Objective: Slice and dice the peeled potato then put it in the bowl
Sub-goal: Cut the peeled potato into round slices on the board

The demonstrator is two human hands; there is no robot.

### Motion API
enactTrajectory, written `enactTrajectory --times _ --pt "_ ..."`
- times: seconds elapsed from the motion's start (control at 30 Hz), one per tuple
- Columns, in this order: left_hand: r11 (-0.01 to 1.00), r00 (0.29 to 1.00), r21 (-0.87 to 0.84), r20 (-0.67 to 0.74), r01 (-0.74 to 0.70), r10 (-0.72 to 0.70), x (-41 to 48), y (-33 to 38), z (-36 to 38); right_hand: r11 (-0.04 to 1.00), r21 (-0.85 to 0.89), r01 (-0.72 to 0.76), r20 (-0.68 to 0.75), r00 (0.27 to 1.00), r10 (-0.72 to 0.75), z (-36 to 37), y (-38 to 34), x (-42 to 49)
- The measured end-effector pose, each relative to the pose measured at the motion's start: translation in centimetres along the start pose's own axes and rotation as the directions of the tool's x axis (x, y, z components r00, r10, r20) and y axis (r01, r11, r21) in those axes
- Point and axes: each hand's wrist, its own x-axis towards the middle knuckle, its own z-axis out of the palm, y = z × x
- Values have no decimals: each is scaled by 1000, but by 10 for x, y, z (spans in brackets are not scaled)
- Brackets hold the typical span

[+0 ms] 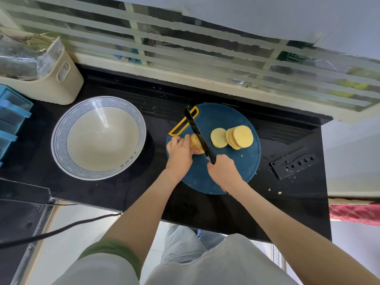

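Starting nearest, the right hand (pixel 223 172) is seen with its fingers clamped round the black handle of the knife (pixel 198 133), whose blade is laid across the cut face of the peeled potato (pixel 196 144). The left hand (pixel 178 154) is curled over the uncut end with its fingers pressed on it, so the piece is pinned to the round blue cutting board (pixel 242 165) on the dark worktop (pixel 123 188). The potato is judged firm and dense, but wet and slick where cut and prone to roll on its rounded side. It is best held from above, with fingertips tucked back from the blade. Just beyond the blade one slice (pixel 218 138) is lying flat, and a leaning stack of slices (pixel 241 136) is set against it. These are judged stiff, light and easily gathered by their edges. To the left, apart from the board, the patterned bowl (pixel 61 128) is empty, so no potato has been put in. Farther back, a cream basket (pixel 51 85) is filled with packets.
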Motion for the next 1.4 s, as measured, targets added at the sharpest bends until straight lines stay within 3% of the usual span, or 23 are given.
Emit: enactTrajectory --times 0.37,0.53,0.9,1.4 --pt "999 999 -32 8 39 -38 2 -9 4 984 -174 36 -22 999 -40 12 -2 5" --pt "998 998 -29 -5 60 -61 3 -8 5 979 -180 95 -6 995 -98 3 -4 0" --pt "999 1000 -28 2 26 -26 6 -8 1 988 -156 16 7 1000 -15 8 13 -2" --pt "998 999 38 12 50 -51 4 -4 -1 987 -161 30 19 999 -27 22 24 17"
